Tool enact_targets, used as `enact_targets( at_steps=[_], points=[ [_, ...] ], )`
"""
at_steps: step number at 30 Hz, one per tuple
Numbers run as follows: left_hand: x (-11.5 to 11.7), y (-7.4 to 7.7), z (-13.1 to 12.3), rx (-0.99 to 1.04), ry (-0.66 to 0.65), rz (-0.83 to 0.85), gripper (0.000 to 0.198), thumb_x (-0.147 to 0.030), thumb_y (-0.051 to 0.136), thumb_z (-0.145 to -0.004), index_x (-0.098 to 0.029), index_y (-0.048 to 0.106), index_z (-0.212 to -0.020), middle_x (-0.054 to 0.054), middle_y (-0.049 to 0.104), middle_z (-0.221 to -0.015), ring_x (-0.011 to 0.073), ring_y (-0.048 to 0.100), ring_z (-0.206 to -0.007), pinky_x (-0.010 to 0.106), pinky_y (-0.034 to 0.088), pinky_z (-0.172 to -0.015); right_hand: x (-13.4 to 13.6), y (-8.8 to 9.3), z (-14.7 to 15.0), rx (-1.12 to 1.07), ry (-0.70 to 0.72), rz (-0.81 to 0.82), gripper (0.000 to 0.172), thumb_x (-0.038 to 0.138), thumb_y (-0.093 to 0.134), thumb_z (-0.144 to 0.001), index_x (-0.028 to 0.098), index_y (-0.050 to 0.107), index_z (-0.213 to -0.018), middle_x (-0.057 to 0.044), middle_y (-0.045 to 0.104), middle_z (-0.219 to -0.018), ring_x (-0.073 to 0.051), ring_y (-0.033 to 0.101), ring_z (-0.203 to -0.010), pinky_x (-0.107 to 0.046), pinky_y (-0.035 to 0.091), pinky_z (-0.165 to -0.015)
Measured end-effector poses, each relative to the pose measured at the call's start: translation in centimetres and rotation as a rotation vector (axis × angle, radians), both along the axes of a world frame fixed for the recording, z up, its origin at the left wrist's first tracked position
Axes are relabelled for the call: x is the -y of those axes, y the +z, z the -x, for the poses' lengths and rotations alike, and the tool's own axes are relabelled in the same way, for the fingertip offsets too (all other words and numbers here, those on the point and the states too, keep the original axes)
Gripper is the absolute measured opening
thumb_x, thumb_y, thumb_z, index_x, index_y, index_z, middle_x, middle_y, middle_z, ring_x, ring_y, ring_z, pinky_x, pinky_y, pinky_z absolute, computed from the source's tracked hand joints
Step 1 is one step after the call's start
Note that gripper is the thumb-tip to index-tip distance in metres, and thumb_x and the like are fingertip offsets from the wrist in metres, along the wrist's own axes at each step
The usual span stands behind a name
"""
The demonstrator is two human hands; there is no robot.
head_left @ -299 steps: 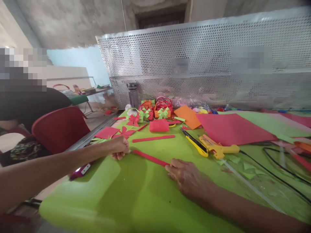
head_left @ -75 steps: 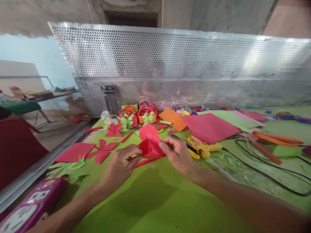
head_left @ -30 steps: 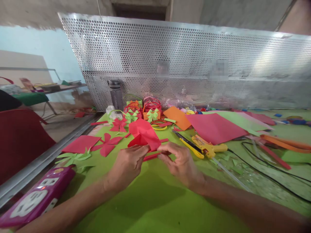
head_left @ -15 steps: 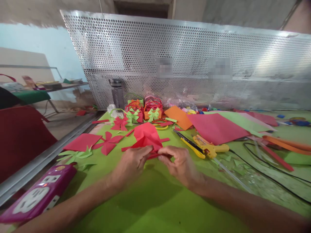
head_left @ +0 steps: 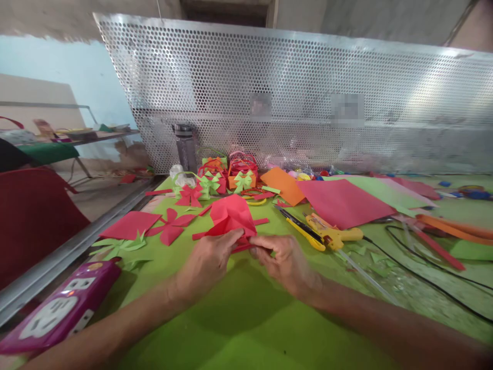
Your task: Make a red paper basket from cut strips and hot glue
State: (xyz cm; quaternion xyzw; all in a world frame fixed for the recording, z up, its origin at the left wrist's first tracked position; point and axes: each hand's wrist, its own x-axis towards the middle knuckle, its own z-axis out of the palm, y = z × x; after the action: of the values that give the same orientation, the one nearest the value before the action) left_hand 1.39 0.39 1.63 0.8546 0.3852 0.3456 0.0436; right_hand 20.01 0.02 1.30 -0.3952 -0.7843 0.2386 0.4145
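A folded red paper piece (head_left: 230, 210), open at the top like a small box or bag, is between my hands at the middle of the green tabletop. My left hand (head_left: 210, 262) pinches its near left edge, thumb on top. At the near right edge, my right hand (head_left: 283, 259) pinches the same paper between thumb and fingers. The fingertips partly hide the fold they press. Red paper strips stick out from beside and under the piece. To the left lie a red four-petal paper cutout (head_left: 171, 226) and a red paper square (head_left: 131, 224).
A yellow glue gun (head_left: 335, 236) and a yellow-black utility knife (head_left: 304, 231) lie right of my hands, with a black cord trailing right. Small paper bags with bows (head_left: 242, 180) and a bottle (head_left: 185, 149) stand behind. A purple power strip (head_left: 65, 303) sits front left.
My hands stay on the red paper with only slight shifts of the fingers; the left thumb has risen a little along the fold. The other things have not moved.
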Motion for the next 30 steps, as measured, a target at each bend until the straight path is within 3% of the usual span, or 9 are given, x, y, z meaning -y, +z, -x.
enact_targets(
  at_steps=[7, 14, 18, 24, 30],
  points=[
    [0.1, -0.2, 0.0, -0.065, 0.025, -0.057, 0.028, -0.011, 0.036, -0.088, -0.017, 0.059, -0.104, 0.002, 0.066, -0.067, 0.012, 0.06, -0.055, 0.021, 0.046, -0.053, -0.1, -0.2, 0.0, 0.014, 0.06, 0.098, 0.02, 0.016, 0.045, -0.08, 0.018, 0.054, -0.062, 0.005, 0.037, -0.052, -0.009, 0.033, -0.048, -0.022, 0.025, -0.046],
    [0.4, 0.7, 0.1, -0.394, 0.272, -0.332, 0.021, -0.011, 0.045, -0.083, -0.017, 0.062, -0.094, 0.005, 0.067, -0.069, 0.0224, 0.062, -0.067, 0.028, 0.041, -0.053, -0.6, -0.3, 0.1, -0.084, 0.037, 0.164, 0.021, 0.023, 0.047, -0.083, 0.018, 0.053, -0.063, 0.004, 0.045, -0.053, -0.009, 0.042, -0.047, -0.022, 0.03, -0.045],
    [0.1, 0.9, 0.3, -0.448, 0.215, -0.367, 0.033, -0.002, 0.039, -0.077, -0.012, 0.06, -0.101, 0.007, 0.068, -0.07, 0.0246, 0.062, -0.067, 0.039, 0.045, -0.065, -0.8, -0.4, 0.2, -0.179, 0.049, 0.247, 0.022, 0.024, 0.049, -0.082, 0.018, 0.053, -0.062, 0.004, 0.049, -0.054, -0.009, 0.048, -0.048, -0.021, 0.036, -0.047],
    [-0.5, 0.2, 0.7, -0.406, 0.176, -0.306, 0.045, 0.005, 0.038, -0.073, -0.011, 0.051, -0.113, 0.008, 0.069, -0.083, 0.0197, 0.064, -0.07, 0.029, 0.049, -0.059, -0.8, -0.1, 0.2, -0.25, 0.037, 0.359, 0.02, 0.025, 0.052, -0.079, 0.017, 0.056, -0.062, 0.004, 0.053, -0.053, -0.008, 0.05, -0.046, -0.022, 0.04, -0.048],
    [-0.6, 0.1, 0.9, -0.428, 0.159, -0.366, 0.036, -0.004, 0.043, -0.083, -0.011, 0.048, -0.118, 0.008, 0.068, -0.086, 0.0216, 0.065, -0.073, 0.033, 0.052, -0.059, -0.8, 0.2, 0.3, -0.332, 0.051, 0.495, 0.018, 0.028, 0.054, -0.077, 0.017, 0.059, -0.064, 0.002, 0.058, -0.053, -0.009, 0.052, -0.044, -0.022, 0.043, -0.047]
  ],
)
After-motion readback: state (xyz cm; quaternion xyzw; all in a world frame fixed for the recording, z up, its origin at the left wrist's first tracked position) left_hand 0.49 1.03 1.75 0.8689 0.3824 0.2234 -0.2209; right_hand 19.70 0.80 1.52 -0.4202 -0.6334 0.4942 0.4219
